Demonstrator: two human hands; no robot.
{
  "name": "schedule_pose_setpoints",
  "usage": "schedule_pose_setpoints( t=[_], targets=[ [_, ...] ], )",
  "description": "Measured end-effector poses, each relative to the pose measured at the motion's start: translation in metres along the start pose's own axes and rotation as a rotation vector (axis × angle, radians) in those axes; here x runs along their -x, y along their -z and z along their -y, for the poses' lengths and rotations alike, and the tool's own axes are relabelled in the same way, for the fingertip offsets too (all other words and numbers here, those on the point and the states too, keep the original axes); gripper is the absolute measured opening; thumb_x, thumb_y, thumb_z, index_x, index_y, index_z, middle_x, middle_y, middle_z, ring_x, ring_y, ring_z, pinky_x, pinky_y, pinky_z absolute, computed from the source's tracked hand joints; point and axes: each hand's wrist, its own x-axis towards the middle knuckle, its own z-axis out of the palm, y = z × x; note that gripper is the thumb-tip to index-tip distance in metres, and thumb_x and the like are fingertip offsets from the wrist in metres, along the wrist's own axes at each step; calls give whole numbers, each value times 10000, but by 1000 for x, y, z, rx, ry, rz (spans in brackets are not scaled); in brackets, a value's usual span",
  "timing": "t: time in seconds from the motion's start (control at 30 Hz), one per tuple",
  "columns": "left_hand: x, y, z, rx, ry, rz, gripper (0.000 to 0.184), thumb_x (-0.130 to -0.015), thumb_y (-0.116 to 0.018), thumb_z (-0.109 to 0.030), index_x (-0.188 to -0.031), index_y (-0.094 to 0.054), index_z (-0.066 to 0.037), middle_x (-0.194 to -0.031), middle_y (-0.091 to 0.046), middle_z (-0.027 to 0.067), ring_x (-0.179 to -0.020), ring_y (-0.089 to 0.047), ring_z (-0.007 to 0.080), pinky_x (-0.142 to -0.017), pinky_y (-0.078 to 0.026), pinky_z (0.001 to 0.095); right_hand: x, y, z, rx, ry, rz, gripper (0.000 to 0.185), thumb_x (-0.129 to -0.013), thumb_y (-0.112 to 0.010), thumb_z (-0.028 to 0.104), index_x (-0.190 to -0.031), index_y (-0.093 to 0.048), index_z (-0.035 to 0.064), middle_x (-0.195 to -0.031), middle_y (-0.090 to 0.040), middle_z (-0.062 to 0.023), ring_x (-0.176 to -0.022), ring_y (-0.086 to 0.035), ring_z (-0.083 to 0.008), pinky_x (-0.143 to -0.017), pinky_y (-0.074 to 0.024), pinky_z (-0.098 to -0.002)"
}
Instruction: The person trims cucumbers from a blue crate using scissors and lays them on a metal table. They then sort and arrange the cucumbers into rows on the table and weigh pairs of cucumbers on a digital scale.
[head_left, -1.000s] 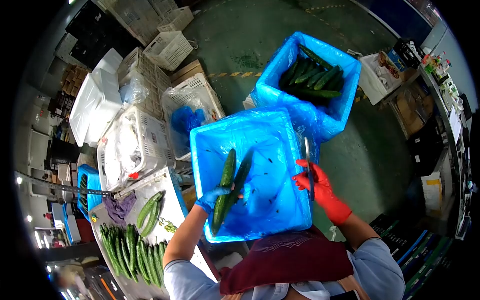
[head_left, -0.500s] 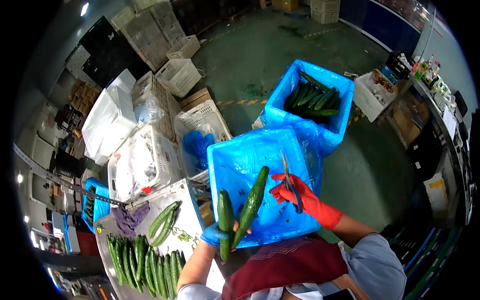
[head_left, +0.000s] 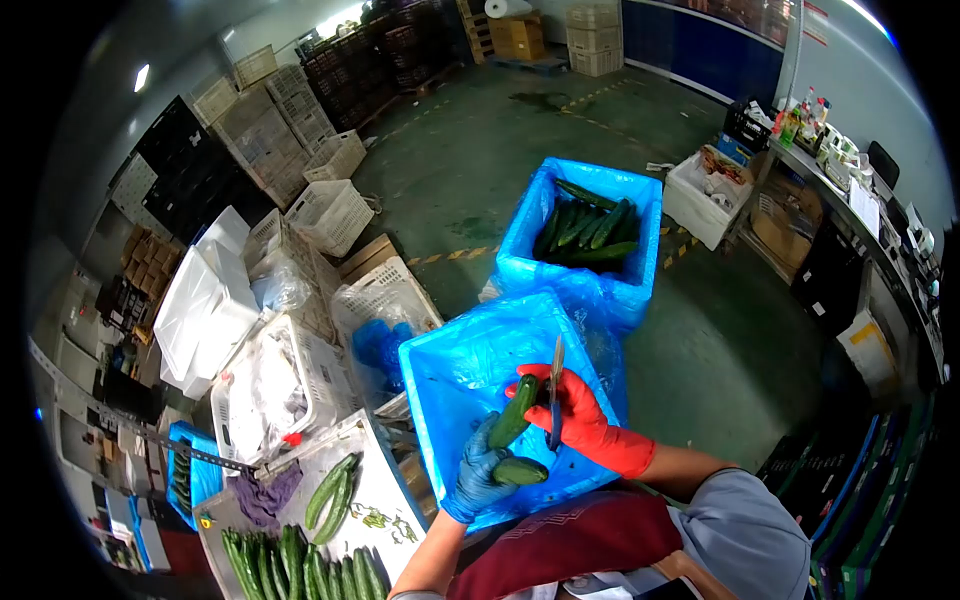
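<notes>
My left hand (head_left: 474, 478), in a blue glove, is closed around two cucumbers. One cucumber (head_left: 514, 416) points up and away; the other cucumber (head_left: 522, 471) juts out to the right below it. My right hand (head_left: 588, 422), in a red glove, grips a pair of scissors (head_left: 557, 395) with the blades upward. Its fingertips meet the upper end of the first cucumber, beside the scissors. Both hands are over a blue-lined crate (head_left: 440, 375) with small dark bits on its liner.
Behind it, another blue-lined crate (head_left: 652, 205) holds several cucumbers (head_left: 585, 225). To the left, a worktable (head_left: 388, 465) carries rows of cucumbers (head_left: 290, 565), green trimmings (head_left: 380, 518) and a purple cloth (head_left: 264, 495). White crates (head_left: 335, 375) stand beyond; a side desk (head_left: 800, 160) is far right.
My left hand has moved right and up with the cucumbers, tilting them. My right hand has come down and left to the tip of one cucumber. The view has shifted.
</notes>
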Motion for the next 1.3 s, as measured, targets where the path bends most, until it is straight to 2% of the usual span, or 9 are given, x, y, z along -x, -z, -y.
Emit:
schedule_pose_setpoints(
  t=[0.23, 0.37, 0.5, 0.6, 0.7, 0.87, 0.97, 1.07, 1.3],
  targets=[
    [-22, -23, -78, 846, 364, -75, 860, -719, -744, -207, -1446, -289, -140, -1215, -506, 28, -946, -555, 138, -808, -494, 279, -2, 14, -6, 134, -26, -19, 606, -812, -718, 45, -1356, -451, 72, -1180, -587, -43, -1060, -560, -138, -927, -456, -310],
    [-34, -32, -64, 390, 170, -66, 600, -662, -750, -43, -1208, -508, -95, -1087, -541, 13, -917, -542, 135, -852, -457, 294, 9, 33, -45, 159, -158, -154, 669, -801, -760, 182, -1349, -402, 46, -1221, -557, -96, -1156, -520, -207, -980, -423, -360],
    [-43, -33, -51, 579, 342, -91, 504, -713, -731, -85, -1175, -530, -84, -1140, -555, 53, -991, -550, 157, -869, -469, 327, -6, 77, -65, -8, -221, -414, 608, -790, -762, 139, -1299, -446, 35, -1108, -606, -82, -1018, -596, -196, -900, -483, -331],
    [-51, -33, -49, 865, 391, -277, 355, -744, -722, -158, -1041, -544, -81, -1272, -541, 154, -1132, -555, 254, -912, -471, 427, -39, 119, -41, 61, -211, -601, 456, -821, -722, 179, -1207, -536, 25, -971, -619, -47, -826, -593, -135, -693, -484, -273],
    [-66, -33, -68, 1032, 428, -270, 299, -816, -672, -185, -1056, -524, -86, -908, -617, 116, -889, -627, 270, -796, -529, 424, -111, 161, 1, -56, -147, -700, 290, -843, -694, 189, -1070, -582, 46, -897, -625, -50, -767, -599, -155, -614, -483, -297],
    [-75, -39, -43, 1100, 525, -297, 280, -845, -675, -235, -1036, -529, -91, -841, -585, 109, -754, -607, 260, -710, -507, 400, -225, 311, -20, 209, 68, -487, 146, -883, -631, 181, -971, -577, 77, -804, -625, -57, -643, -605, -177, -519, -495, -321],
    [-82, -38, -33, 1200, 573, -357, 304, -887, -627, -310, -1065, -528, -85, -853, -583, 107, -746, -589, 250, -703, -486, 388, -199, 258, -12, 67, -162, -629, 241, -858, -674, 180, -1049, -579, 67, -747, -628, -94, -538, -554, -152, -458, -449, -291],
    [-89, -28, -46, 1382, 545, -387, 467, -898, -562, -421, -1151, -523, -30, -922, -588, 142, -841, -592, 277, -787, -484, 405, -143, 214, -29, 125, -443, -364, 308, -844, -695, 183, -1093, -574, 50, -789, -631, -114, -569, -583, -149, -485, -486, -290],
    [-88, -20, -29, 1577, 324, -457, 484, -886, -604, -296, -1259, -472, -18, -1020, -603, 165, -943, -615, 307, -922, -470, 474, -41, 110, -33, 46, -707, 170, 384, -894, -621, 154, -1238, -505, 29, -964, -656, -157, -804, -644, -180, -725, -536, -330]
  ],
)
